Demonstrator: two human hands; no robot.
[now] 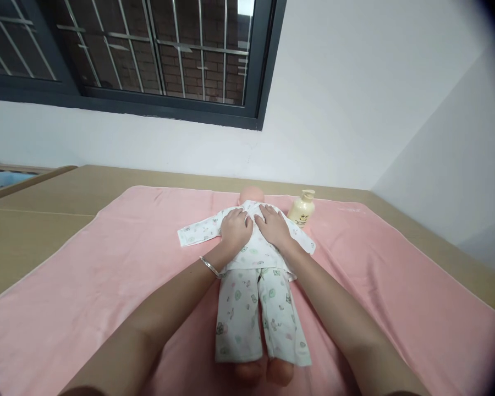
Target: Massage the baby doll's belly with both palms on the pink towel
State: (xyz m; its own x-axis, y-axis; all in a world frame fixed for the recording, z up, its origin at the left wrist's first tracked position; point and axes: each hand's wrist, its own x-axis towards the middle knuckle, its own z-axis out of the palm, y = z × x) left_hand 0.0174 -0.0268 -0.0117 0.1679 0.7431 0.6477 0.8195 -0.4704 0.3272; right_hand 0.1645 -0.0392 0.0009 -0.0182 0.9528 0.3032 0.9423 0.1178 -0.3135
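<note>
Left hand (235,230) and right hand (274,226) are laid open, palms flat, on doll (253,264) chest; lotion bottle (302,209) at 2 o'clock. Pressure is best kept light, even.

Both forearms are bare from the bottom of the picture up to the wrists, with no sleeves in view. The left hand (235,228) has a thin silver-coloured bangle (209,267) around its wrist, a plain smooth ring with no visible stones or markings. The right hand (274,225) and its wrist carry no jewellery or watch. No rings are visible on the fingers (269,212), and no gloves are worn on either hand.
</note>
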